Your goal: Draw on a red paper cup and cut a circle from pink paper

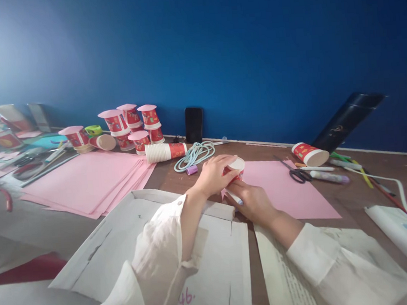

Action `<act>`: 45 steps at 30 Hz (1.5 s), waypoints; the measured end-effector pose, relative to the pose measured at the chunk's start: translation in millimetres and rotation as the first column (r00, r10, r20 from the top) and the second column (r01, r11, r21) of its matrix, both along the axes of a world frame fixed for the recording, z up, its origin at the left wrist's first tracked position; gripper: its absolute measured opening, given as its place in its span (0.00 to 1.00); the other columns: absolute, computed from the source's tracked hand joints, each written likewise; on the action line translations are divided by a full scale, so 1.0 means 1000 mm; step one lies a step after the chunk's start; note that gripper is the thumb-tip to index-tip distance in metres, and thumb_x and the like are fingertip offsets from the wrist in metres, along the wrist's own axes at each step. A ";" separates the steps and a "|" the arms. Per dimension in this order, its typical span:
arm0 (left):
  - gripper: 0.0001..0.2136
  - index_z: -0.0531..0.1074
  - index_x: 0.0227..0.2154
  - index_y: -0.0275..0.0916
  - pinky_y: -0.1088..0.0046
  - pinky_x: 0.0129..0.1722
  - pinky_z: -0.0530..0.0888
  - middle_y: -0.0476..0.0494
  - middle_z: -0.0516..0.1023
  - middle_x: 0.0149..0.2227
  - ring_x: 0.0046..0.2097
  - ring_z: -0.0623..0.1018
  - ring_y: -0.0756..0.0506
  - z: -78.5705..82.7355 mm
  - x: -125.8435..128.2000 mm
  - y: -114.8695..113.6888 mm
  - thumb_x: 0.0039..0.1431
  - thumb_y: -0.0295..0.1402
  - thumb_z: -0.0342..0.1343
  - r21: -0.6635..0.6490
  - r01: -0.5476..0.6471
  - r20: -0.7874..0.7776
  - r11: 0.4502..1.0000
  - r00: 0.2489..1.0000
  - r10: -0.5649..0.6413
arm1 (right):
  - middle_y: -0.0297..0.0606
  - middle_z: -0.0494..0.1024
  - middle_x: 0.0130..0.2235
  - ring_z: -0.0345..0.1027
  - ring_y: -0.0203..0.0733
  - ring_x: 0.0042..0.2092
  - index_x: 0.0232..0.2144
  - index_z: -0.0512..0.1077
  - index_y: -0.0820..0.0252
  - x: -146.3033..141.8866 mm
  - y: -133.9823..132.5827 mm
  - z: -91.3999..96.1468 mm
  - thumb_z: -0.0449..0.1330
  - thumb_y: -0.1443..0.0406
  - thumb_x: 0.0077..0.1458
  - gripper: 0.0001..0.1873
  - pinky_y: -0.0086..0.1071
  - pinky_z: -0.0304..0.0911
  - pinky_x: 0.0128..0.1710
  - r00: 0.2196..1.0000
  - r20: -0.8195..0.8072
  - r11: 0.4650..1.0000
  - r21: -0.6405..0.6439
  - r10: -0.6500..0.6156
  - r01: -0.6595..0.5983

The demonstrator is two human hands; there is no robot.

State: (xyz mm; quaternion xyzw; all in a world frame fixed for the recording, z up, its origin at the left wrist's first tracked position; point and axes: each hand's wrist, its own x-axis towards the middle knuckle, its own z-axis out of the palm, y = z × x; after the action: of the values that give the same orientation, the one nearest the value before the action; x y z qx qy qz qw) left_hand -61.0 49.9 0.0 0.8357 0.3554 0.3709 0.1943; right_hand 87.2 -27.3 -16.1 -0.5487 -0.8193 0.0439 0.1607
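Note:
My left hand (pixel 214 173) is closed around a red paper cup (pixel 237 165) standing upside down on a pink sheet of paper (pixel 291 192). My right hand (pixel 251 201) grips a white pen with a blue tip (pixel 235 198), whose point rests at the base of the cup. Both arms wear white sleeves. The two hands touch at the cup, near the sheet's left edge.
A stack of pink paper (pixel 86 180) lies to the left, behind it red cups with pink lids (pixel 130 123) and a lying cup stack (pixel 164 152). A phone (pixel 194 124), cord (pixel 194 154), scissors (pixel 296 172), another cup (pixel 309 154), pens and a dark tube (pixel 347 120) lie about.

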 end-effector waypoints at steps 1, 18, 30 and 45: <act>0.20 0.71 0.54 0.44 0.58 0.60 0.64 0.44 0.73 0.56 0.58 0.70 0.40 0.000 0.000 0.000 0.58 0.39 0.56 0.000 -0.001 -0.001 1.000 1.000 0.001 | 0.39 0.77 0.45 0.72 0.41 0.41 0.45 0.73 0.52 0.001 0.000 0.001 0.47 0.56 0.64 0.17 0.29 0.59 0.35 1.000 -0.014 1.000 -0.008 0.006 -0.006; 0.20 0.72 0.53 0.45 0.60 0.60 0.64 0.46 0.73 0.56 0.58 0.70 0.40 0.003 0.000 -0.003 0.58 0.41 0.55 -0.011 -0.018 0.002 1.000 1.000 0.018 | 0.32 0.79 0.40 0.73 0.40 0.40 0.39 0.76 0.45 0.009 -0.016 0.032 0.46 0.49 0.63 0.20 0.29 0.61 0.35 0.988 -0.141 0.981 -0.192 -0.064 0.036; 0.20 0.72 0.53 0.45 0.61 0.60 0.64 0.46 0.74 0.56 0.58 0.70 0.40 0.003 0.000 -0.004 0.58 0.42 0.55 -0.003 -0.012 0.006 1.000 1.000 0.012 | 0.35 0.80 0.34 0.75 0.42 0.37 0.39 0.79 0.46 0.014 -0.021 0.034 0.55 0.57 0.58 0.13 0.31 0.65 0.34 0.984 -0.120 0.987 -0.115 -0.130 0.117; 0.19 0.73 0.52 0.44 0.61 0.60 0.63 0.45 0.74 0.56 0.59 0.69 0.41 -0.002 0.000 -0.001 0.58 0.40 0.56 -0.003 -0.011 0.028 1.000 1.000 0.011 | 0.35 0.81 0.33 0.76 0.40 0.35 0.42 0.76 0.53 0.054 -0.020 0.028 0.56 0.58 0.58 0.13 0.31 0.70 0.36 0.822 -0.534 0.928 0.170 -0.197 0.332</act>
State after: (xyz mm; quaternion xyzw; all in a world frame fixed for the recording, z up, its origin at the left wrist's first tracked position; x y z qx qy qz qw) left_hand -60.7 48.4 -1.5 0.8282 0.3577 0.3831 0.1983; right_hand 141.2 -47.0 12.3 -0.6012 -0.6614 0.0582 0.4446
